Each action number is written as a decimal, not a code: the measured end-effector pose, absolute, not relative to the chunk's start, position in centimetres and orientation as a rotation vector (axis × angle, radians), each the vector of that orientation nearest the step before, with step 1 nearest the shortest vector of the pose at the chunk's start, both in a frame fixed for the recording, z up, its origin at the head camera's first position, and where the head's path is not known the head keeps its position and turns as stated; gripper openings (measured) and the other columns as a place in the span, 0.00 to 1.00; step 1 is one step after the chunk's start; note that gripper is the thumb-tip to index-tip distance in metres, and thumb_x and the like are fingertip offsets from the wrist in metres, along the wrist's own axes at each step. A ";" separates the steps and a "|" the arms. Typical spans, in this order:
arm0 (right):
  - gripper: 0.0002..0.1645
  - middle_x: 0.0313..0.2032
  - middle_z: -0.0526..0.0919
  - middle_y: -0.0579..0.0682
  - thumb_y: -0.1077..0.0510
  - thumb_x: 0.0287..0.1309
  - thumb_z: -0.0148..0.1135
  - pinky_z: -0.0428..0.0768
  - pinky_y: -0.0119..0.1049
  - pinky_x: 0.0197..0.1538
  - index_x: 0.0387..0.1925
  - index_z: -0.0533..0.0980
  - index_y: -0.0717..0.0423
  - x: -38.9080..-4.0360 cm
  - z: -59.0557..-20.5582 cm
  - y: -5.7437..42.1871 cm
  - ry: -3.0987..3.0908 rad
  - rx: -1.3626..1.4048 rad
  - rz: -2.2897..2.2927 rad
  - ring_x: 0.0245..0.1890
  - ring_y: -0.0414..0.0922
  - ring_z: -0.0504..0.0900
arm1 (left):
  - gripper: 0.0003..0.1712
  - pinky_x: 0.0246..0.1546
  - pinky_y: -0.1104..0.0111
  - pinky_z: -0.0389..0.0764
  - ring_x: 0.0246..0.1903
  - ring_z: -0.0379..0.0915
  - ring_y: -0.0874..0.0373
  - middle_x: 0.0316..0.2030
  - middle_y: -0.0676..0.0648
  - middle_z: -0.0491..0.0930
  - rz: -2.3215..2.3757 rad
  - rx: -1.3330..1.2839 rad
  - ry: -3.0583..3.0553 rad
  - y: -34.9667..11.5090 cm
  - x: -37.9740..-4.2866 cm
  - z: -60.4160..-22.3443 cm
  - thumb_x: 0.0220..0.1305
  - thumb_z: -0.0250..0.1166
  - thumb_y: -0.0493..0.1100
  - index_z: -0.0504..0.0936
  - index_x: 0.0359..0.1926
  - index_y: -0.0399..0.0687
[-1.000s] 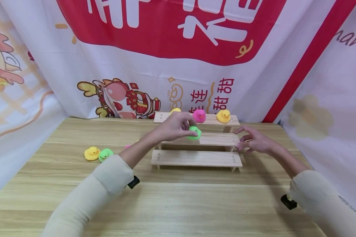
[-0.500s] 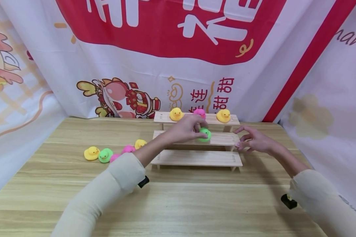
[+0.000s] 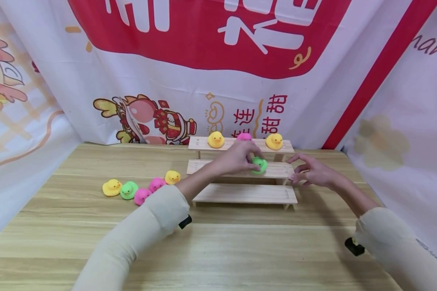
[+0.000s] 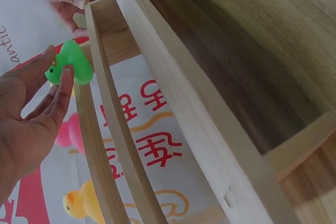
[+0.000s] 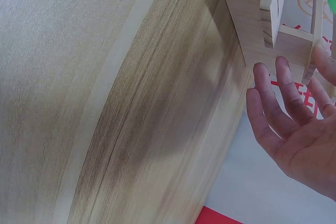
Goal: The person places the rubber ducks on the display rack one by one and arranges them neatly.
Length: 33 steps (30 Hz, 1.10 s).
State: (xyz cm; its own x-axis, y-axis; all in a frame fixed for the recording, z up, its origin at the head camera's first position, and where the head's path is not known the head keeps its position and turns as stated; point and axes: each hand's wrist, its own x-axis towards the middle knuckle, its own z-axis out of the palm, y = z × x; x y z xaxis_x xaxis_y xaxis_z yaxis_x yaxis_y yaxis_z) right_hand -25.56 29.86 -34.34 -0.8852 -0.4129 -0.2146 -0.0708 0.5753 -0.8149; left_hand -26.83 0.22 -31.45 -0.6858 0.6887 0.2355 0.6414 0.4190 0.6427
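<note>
My left hand (image 3: 238, 157) pinches a green rubber duck (image 3: 260, 165) close over the middle step of a three-step wooden display stand (image 3: 245, 194). In the left wrist view, thumb and fingers sit on either side of the green duck (image 4: 76, 64). My right hand (image 3: 312, 173) is at the stand's right end, fingers loosely bent. The right wrist view shows its thumb against the end of a step and the other fingers spread. Along the top step sit a yellow duck (image 3: 216, 140), a pink duck (image 3: 244, 137) partly behind my left hand, and another yellow duck (image 3: 274, 141).
Left of the stand, several more ducks lie on the wooden table (image 3: 233, 254): a yellow one (image 3: 111, 187), a green one (image 3: 129, 190), pink ones (image 3: 143, 196) and another yellow one (image 3: 172, 177). A printed white and red cloth (image 3: 160, 76) hangs behind.
My left hand has carried the green duck rightward along the middle step, uncovering the left yellow duck on top and the ducks on the table. My right hand has stayed put.
</note>
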 end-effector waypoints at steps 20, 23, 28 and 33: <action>0.33 0.40 0.84 0.61 0.64 0.68 0.65 0.87 0.59 0.45 0.68 0.60 0.65 -25.8 -34.2 29.7 2.414 -0.386 -1.231 0.45 0.54 0.86 | 0.14 0.36 0.76 0.82 0.33 0.82 0.56 0.41 0.43 0.86 1.219 1.269 2.552 3.5 -27.2 -32.2 0.58 0.78 0.34 0.86 0.45 0.35; 0.33 0.40 0.85 0.61 0.64 0.69 0.64 0.87 0.59 0.45 0.67 0.60 0.66 -25.8 -34.2 29.7 2.415 -0.397 -1.225 0.45 0.55 0.86 | 0.14 0.36 0.76 0.82 0.33 0.82 0.56 0.40 0.43 0.86 1.246 1.261 2.544 4.0 -27.2 -32.3 0.58 0.78 0.34 0.87 0.44 0.35; 0.33 0.40 0.84 0.62 0.63 0.68 0.65 0.86 0.61 0.46 0.67 0.61 0.64 -25.7 -34.2 29.7 2.411 -0.391 -1.230 0.45 0.57 0.85 | 0.14 0.36 0.78 0.82 0.33 0.82 0.58 0.40 0.43 0.87 1.235 1.254 2.575 4.8 -27.0 -32.6 0.58 0.78 0.35 0.88 0.44 0.35; 0.33 0.39 0.83 0.60 0.62 0.68 0.66 0.86 0.60 0.47 0.67 0.61 0.62 -25.6 -34.3 29.8 2.416 -0.378 -1.220 0.45 0.57 0.85 | 0.15 0.35 0.80 0.81 0.34 0.81 0.60 0.41 0.44 0.88 1.216 1.235 2.629 5.6 -27.1 -33.0 0.57 0.79 0.36 0.88 0.44 0.36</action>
